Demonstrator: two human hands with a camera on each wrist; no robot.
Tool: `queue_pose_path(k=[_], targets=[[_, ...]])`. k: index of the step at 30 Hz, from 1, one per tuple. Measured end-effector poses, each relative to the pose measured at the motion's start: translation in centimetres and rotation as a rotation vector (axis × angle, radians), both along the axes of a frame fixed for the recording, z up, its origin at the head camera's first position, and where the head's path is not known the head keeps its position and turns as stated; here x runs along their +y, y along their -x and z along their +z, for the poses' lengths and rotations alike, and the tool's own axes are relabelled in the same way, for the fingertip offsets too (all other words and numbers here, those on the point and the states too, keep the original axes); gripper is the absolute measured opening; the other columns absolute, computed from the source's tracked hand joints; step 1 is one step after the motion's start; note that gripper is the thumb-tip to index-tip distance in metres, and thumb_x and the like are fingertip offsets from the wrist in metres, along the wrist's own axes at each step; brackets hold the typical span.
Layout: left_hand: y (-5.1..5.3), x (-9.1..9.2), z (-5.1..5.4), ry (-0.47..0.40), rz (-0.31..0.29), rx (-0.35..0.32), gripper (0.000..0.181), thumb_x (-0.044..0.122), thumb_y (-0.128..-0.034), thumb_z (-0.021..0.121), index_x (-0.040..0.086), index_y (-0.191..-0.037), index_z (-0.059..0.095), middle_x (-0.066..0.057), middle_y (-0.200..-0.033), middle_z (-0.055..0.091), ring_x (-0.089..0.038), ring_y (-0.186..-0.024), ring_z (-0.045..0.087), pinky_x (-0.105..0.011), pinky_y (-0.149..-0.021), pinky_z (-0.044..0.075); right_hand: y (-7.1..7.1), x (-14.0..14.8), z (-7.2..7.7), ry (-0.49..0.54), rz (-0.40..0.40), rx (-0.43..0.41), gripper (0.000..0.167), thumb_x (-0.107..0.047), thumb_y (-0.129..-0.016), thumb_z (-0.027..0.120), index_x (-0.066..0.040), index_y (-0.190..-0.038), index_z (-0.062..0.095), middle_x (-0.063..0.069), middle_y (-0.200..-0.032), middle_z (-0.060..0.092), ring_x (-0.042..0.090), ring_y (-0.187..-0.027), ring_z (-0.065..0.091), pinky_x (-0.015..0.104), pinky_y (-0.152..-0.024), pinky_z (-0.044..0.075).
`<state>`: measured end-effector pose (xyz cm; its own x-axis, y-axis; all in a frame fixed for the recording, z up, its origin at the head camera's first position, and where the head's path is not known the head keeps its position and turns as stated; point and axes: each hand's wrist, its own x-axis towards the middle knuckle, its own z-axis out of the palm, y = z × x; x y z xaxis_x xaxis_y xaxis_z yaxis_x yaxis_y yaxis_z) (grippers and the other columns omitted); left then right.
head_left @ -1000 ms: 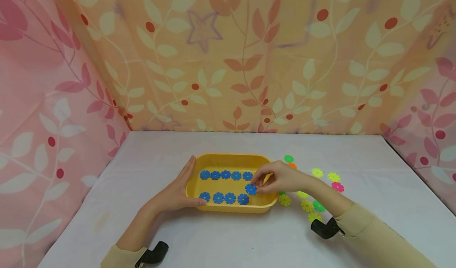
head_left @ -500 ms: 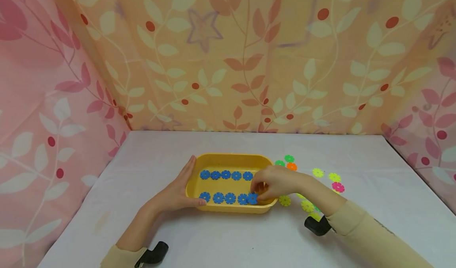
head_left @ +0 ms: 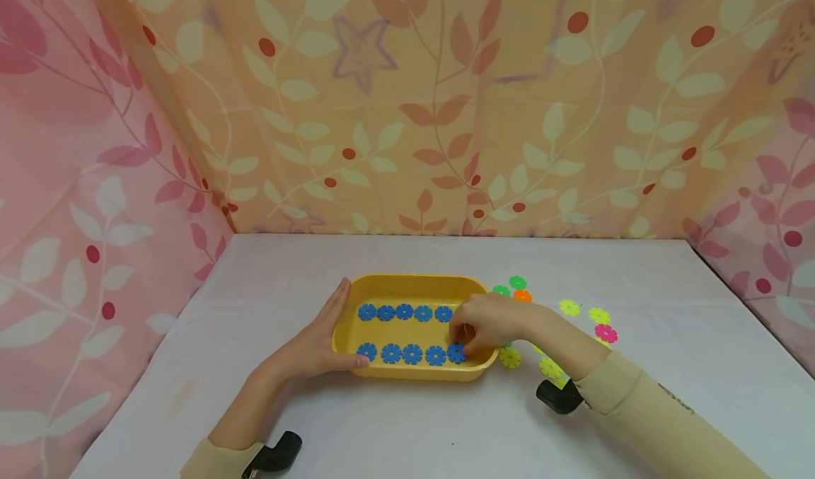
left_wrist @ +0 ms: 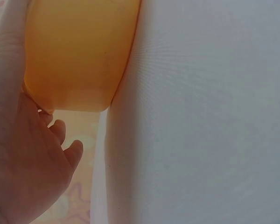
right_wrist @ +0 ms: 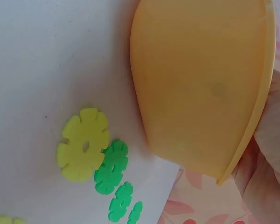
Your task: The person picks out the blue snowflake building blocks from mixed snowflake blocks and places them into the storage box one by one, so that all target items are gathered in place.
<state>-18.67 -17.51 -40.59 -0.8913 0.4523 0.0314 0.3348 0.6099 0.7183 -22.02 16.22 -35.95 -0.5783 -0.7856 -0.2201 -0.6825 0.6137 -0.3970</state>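
Note:
A yellow plastic basin [head_left: 417,374] stands on the white table. My left hand [head_left: 321,341] grips its left end, thumb over the near rim and fingers along the far left corner. Blue snowflake discs lie inside in two rows: a far row [head_left: 404,312] and a near row [head_left: 412,354]. My right hand [head_left: 490,320] reaches over the right end and pinches the blue snowflake disc [head_left: 455,353] at the right of the near row. In the right wrist view the basin wall [right_wrist: 196,84] hides those fingertips. In the left wrist view, fingers [left_wrist: 73,154] show past the basin's end.
Loose snowflake discs lie right of the basin: green [head_left: 518,281], orange [head_left: 523,296], pink [head_left: 606,333] and several yellow [head_left: 569,307]. The right forearm passes over some. Patterned cloth [head_left: 439,111] walls the table's back and sides.
My right hand has lowered the blue disc into the near row, then shifted it slightly right, apart from the disc beside it. My left hand stays on the basin.

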Motion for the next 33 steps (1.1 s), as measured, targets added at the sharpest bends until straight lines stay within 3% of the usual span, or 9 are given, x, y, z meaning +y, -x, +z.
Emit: queue_pose_path(k=[6,17,28,33], targets=[[0.0,0.0,0.0,-0.004,-0.004,0.003,0.128,0.049,-0.0702,0.083,0.015,-0.158,-0.004,-0.001,-0.164,-0.006,-0.027,-0.149,0.002,-0.056,-0.113,0.020,-0.1,-0.1,0.1,-0.022,0.000,0.017,0.010,-0.021,-0.084,0.077,-0.021,-0.093,0.072,-0.016,-0.078,0.061,0.004,-0.071,0.052,0.023,-0.067,0.046],[0.1,0.0,0.0,-0.011,-0.004,-0.006,0.127,0.047,-0.0707,0.083,0.017,-0.158,-0.004,-0.001,-0.164,-0.006,-0.027,-0.149,0.002,-0.057,-0.112,0.021,-0.1,0.0,-0.1,0.022,-0.043,-0.033,0.009,-0.020,-0.086,0.076,-0.022,-0.094,0.074,-0.019,-0.079,0.062,0.003,-0.074,0.055,0.025,-0.070,0.048],[0.1,0.0,0.0,-0.015,-0.004,-0.010,0.127,0.047,-0.0705,0.083,0.016,-0.158,-0.004,-0.002,-0.164,-0.006,-0.027,-0.149,0.001,-0.057,-0.113,0.019,0.3,1.5,-0.7,0.354,-0.060,-0.164,0.018,-0.015,-0.087,0.074,-0.010,-0.104,0.072,-0.011,-0.089,0.067,0.009,-0.081,0.062,0.026,-0.076,0.055],[0.0,0.0,0.0,-0.012,0.000,-0.013,0.127,0.045,-0.0708,0.083,0.014,-0.158,-0.004,-0.001,-0.164,-0.006,-0.027,-0.149,0.001,-0.057,-0.113,0.020,-0.2,2.7,-1.0,0.527,-0.151,-0.269,0.025,-0.016,-0.088,0.074,-0.005,-0.110,0.070,0.002,-0.096,0.070,0.018,-0.085,0.064,0.028,-0.078,0.056]])
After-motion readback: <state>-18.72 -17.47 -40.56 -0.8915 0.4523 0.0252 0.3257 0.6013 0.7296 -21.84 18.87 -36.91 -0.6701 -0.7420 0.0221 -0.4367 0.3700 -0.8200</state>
